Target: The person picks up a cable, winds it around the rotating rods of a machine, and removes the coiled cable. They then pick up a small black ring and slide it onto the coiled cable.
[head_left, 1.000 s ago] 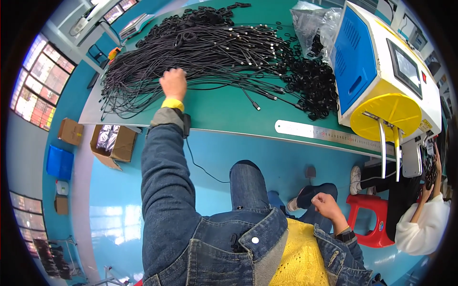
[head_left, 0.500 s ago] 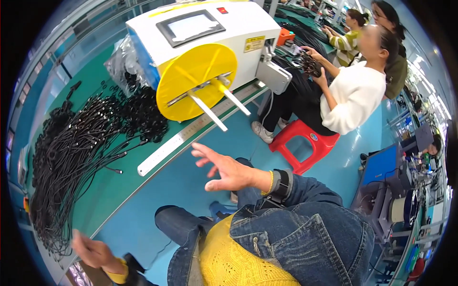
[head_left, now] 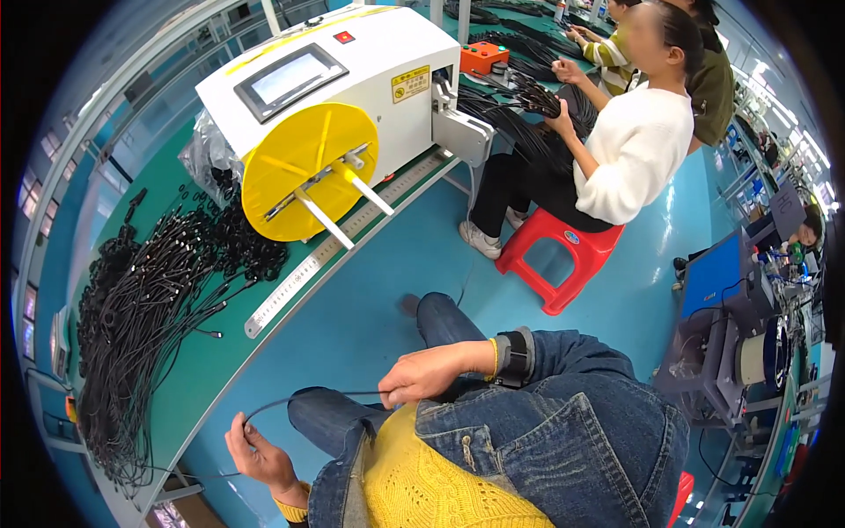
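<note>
A thin black cable (head_left: pixel 308 398) stretches between my two hands over my lap. My left hand (head_left: pixel 255 451) pinches its lower end near the edge of the green bench (head_left: pixel 189 387). My right hand (head_left: pixel 422 374) grips the other end close to my knee. A large pile of black cables (head_left: pixel 150 299) lies on the bench to my left. Behind it stands a white winding machine (head_left: pixel 352 79) with a yellow disc (head_left: pixel 308 172) and a metal ruler (head_left: pixel 343 238) along the bench edge.
A person in a white top (head_left: pixel 629 150) sits on a red stool (head_left: pixel 563 255) at the far bench, handling black cables. Another person sits beyond. A grey machine with a blue box (head_left: pixel 731 326) stands on the right. The floor is blue.
The view has swung from the cable pile toward the machine and the right. My left hand left the pile; my right hand, open in the air before, now holds the cable with the left.
</note>
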{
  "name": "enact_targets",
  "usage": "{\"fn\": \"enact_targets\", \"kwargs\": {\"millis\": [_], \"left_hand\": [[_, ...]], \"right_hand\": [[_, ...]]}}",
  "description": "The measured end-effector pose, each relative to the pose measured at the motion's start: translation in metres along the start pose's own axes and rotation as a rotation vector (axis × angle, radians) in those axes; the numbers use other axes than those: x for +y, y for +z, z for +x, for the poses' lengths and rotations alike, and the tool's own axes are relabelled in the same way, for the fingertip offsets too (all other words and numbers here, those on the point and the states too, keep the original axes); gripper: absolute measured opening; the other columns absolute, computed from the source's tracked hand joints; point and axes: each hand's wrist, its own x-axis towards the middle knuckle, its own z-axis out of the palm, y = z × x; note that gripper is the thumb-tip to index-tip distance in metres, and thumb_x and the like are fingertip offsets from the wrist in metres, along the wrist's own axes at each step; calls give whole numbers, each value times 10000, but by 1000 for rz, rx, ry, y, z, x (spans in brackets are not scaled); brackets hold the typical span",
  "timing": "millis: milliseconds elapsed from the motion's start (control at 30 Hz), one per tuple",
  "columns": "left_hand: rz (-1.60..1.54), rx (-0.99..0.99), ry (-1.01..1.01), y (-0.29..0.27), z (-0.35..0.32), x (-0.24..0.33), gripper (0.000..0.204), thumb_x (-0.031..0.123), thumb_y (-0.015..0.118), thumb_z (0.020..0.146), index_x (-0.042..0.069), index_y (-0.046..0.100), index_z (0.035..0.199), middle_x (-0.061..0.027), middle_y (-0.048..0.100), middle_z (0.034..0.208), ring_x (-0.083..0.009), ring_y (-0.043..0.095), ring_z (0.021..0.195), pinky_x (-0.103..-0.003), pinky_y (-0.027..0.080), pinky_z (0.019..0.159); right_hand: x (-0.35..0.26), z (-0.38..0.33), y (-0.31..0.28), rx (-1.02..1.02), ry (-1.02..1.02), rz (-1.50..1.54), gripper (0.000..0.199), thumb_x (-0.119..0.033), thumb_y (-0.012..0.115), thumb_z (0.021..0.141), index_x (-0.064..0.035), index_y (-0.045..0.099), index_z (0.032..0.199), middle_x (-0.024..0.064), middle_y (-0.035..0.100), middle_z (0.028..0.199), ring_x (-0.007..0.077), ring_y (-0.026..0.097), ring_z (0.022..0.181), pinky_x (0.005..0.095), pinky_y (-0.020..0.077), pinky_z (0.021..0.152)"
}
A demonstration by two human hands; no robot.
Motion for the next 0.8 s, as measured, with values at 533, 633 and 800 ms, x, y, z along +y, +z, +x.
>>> {"fn": "enact_targets", "kwargs": {"millis": [533,633,800], "left_hand": [[55,-546,666,66,65,140,722,129,730,635,-15,401,1261,-183,505,1106,-321,488,978,-363,431,768],[-14,-712,509,83,49,140,683,159,732,638,-11,437,1230,-186,507,1106,-325,490,975,-364,426,772],[164,-475,642,89,66,161,599,155,709,675,-13,457,1192,-162,563,982,-292,551,824,-340,445,693]], "right_hand": [[-15,-33,-52,428,49,-854,78,-79,520,734,-28,506,790,151,579,650,333,589,642,417,457,540],[-24,-42,-65,411,80,-848,83,-97,530,747,-28,507,788,156,575,650,339,583,644,420,450,542],[-27,-53,-79,402,127,-839,90,-96,549,730,-13,518,741,174,575,643,350,586,650,421,462,559]]}}
